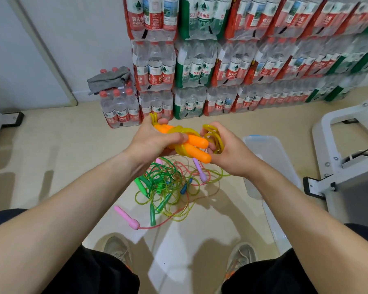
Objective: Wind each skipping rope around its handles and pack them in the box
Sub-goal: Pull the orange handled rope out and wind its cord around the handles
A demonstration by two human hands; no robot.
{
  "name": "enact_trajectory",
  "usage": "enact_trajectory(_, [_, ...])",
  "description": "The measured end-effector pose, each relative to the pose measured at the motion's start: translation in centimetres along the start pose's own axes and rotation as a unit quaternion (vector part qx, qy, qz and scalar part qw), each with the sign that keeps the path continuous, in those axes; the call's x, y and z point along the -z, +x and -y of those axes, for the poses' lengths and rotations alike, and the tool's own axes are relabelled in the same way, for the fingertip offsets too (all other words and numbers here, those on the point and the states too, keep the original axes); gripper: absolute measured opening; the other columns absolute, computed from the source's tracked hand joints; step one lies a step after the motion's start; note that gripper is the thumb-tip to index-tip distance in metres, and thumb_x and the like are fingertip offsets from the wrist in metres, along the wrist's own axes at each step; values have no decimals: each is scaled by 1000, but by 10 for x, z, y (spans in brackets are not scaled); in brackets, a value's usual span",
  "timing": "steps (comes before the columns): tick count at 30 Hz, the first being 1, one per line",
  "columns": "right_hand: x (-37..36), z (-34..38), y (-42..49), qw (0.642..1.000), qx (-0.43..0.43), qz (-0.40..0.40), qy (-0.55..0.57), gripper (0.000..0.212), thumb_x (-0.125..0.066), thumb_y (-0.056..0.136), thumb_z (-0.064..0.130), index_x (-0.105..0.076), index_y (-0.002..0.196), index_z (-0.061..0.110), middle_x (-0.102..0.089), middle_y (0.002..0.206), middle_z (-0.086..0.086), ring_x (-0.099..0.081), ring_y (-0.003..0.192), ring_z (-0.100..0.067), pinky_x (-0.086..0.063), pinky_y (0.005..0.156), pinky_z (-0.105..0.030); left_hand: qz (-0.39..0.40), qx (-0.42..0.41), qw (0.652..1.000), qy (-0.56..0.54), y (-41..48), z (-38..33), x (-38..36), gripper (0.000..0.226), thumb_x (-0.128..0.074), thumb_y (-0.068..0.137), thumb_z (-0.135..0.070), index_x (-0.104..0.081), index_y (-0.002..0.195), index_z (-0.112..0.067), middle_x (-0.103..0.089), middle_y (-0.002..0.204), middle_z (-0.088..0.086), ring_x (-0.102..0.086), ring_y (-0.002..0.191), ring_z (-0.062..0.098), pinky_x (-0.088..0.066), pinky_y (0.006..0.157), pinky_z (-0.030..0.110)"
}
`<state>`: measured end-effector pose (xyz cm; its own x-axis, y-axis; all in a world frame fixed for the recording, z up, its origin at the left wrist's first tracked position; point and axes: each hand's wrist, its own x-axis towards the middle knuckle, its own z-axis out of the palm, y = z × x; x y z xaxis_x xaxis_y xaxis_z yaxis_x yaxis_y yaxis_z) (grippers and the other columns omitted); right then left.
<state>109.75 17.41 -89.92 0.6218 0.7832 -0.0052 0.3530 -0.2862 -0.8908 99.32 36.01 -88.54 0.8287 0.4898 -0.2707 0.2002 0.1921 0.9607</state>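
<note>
Nearby, box rim (pixel 261 138) R of rope (pixel 216 138).

The two orange plastic handles (pixel 198 142) are plain and unpatterned, and the translucent yellow plastic rope (pixel 216 136) has one even tint. At six o'clock the tangled pile of thin ropes (pixel 168 185) mixes green, yellow and pink, with a pale pink handle (pixel 126 217), a lilac handle (pixel 200 170), a bright green handle (pixel 141 184) and a blue handle (pixel 184 187). At three o'clock the clear plastic box (pixel 270 149) has a pale blue rim. At twelve o'clock, shrink-wrapped water bottle packs (pixel 155 68) bear printed labels — red-and-white or green-and-white.
</note>
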Motion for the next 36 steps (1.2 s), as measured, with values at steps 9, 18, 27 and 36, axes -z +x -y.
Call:
enact_trajectory(9, [-4,4,-1,978,35,-41,-203,33,-65,84,4,-48,103,24,-58,82,8,-52,74,-13,-36,59,-24,-9,21,1000,21,3,4,-1,76,-86,72,-6,-42,133,-14,-48,133,3,-65,107,29,-59,60,31])
enact_trajectory(18, [0,10,1,996,-22,-39,-81,33,-69,86,8,-55,109,26,-62,95,15,-64,79,0,-54,65,-28,-31,-31,996,82,-1,2,-2,76,-89,70,-7,-41,128,-15,-49,124,-1,-63,102,21,-61,58,31])
enact_trajectory(27, [0,14,2,958,-206,-42,195,36,-74,78,-14,-53,92,11,-65,63,-4,-64,66,-27,-62,70,-41,-116,-139,956,231,-2,11,-6,103,-94,49,-42,-39,133,-16,-50,126,1,-53,114,22,-48,99,39])
enact_trajectory(36, [-14,17,1,942,-234,-186,154,36,-84,72,-3,-57,86,15,-64,79,-10,-64,67,-22,-61,70,-43,-199,-165,934,248,1,21,-10,111,-94,58,-40,-33,145,-7,-45,134,6,-46,123,20,-41,100,28])
